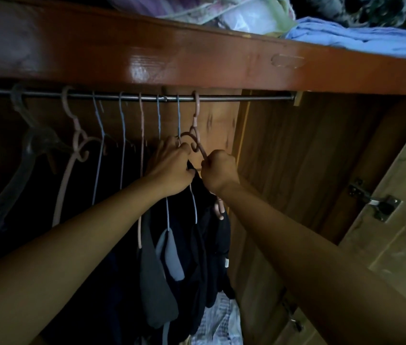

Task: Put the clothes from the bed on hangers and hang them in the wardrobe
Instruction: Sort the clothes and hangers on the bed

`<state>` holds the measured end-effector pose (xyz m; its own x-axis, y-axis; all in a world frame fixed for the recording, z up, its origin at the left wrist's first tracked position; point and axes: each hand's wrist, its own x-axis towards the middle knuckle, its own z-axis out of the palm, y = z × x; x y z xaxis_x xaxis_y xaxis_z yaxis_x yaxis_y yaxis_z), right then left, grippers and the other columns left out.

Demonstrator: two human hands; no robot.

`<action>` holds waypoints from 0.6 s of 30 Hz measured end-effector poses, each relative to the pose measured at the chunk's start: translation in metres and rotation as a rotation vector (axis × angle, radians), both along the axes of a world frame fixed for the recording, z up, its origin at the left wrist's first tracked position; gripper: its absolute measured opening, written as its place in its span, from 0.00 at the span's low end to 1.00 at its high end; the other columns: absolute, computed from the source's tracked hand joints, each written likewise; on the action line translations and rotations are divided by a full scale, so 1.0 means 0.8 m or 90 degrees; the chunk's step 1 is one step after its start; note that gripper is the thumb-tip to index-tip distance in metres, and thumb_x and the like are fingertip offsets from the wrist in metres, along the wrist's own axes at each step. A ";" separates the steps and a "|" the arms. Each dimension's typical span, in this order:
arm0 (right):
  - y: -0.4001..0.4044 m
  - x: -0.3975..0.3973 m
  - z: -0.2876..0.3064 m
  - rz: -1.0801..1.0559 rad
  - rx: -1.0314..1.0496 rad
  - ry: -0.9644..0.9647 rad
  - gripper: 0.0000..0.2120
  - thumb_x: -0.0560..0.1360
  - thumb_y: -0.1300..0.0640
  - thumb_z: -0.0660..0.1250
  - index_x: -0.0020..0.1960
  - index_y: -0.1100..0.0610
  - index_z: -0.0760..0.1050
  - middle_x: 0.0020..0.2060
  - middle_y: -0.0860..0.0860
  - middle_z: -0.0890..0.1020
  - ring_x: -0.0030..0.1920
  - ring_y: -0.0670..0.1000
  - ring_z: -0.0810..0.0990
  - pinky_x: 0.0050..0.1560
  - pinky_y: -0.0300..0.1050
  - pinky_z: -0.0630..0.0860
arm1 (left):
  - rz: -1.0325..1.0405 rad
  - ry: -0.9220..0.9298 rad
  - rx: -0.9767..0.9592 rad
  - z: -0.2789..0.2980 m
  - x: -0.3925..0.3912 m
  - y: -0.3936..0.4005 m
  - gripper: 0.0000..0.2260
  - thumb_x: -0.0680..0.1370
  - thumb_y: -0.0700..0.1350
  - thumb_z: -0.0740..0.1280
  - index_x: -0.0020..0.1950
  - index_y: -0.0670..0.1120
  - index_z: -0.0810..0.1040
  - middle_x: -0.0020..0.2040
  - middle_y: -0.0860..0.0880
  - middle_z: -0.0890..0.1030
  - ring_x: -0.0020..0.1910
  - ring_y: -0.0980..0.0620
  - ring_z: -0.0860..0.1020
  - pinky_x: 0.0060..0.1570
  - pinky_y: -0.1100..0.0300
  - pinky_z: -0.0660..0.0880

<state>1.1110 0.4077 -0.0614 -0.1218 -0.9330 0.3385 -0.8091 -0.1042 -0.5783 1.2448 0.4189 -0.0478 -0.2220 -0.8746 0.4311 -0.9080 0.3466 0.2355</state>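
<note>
Wardrobe interior, looking up at a thin metal hanging rail (234, 98) under a glossy reddish-brown wooden shelf board (197, 63). Far left on the rail there's a clear plastic hanger (26, 143), then a pale pink plastic hanger with a curly scroll neck (72, 145), then a row of thin blue and pink wire hangers (122, 135) with dark clothes (157, 282) on them, pretty murky down there.

Both arms are reaching up into the middle. The left hand (169, 168) has its fingers curled round the neck area of a brownish-pink plastic hanger with a scrolled neck (197, 135), the last one on the rail, whose hook is over the rail. It also looks bunched into the black garment (209, 220) hanging from that hanger. The right hand (219, 170) is just beside it, fisted, pinching the hanger's right arm where the black fabric meets it.

Right of that is the wooden side panel (296, 170), then the open wardrobe door with a metal hinge (376, 205). On top of the shelf: folded light blue cloth (358, 38) and some jumbled fabrics.
</note>
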 end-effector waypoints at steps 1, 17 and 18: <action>0.001 0.000 0.000 -0.009 -0.012 -0.024 0.10 0.80 0.60 0.62 0.53 0.66 0.78 0.50 0.63 0.82 0.50 0.62 0.81 0.47 0.50 0.77 | 0.001 0.000 -0.002 0.002 0.000 0.000 0.21 0.75 0.48 0.69 0.67 0.45 0.73 0.63 0.43 0.68 0.66 0.42 0.66 0.62 0.51 0.69; 0.041 -0.085 0.012 -0.018 -0.075 -0.228 0.06 0.80 0.59 0.64 0.50 0.58 0.80 0.44 0.54 0.83 0.45 0.54 0.84 0.46 0.55 0.83 | -0.025 -0.009 -0.001 0.009 -0.025 0.005 0.21 0.76 0.49 0.69 0.67 0.45 0.73 0.63 0.42 0.72 0.64 0.40 0.67 0.63 0.50 0.68; 0.046 -0.094 0.011 -0.022 -0.072 -0.232 0.06 0.79 0.58 0.64 0.50 0.58 0.80 0.44 0.54 0.83 0.45 0.55 0.83 0.46 0.57 0.82 | -0.034 -0.005 -0.001 0.010 -0.030 0.005 0.21 0.76 0.49 0.69 0.67 0.45 0.72 0.62 0.42 0.72 0.64 0.40 0.67 0.62 0.51 0.68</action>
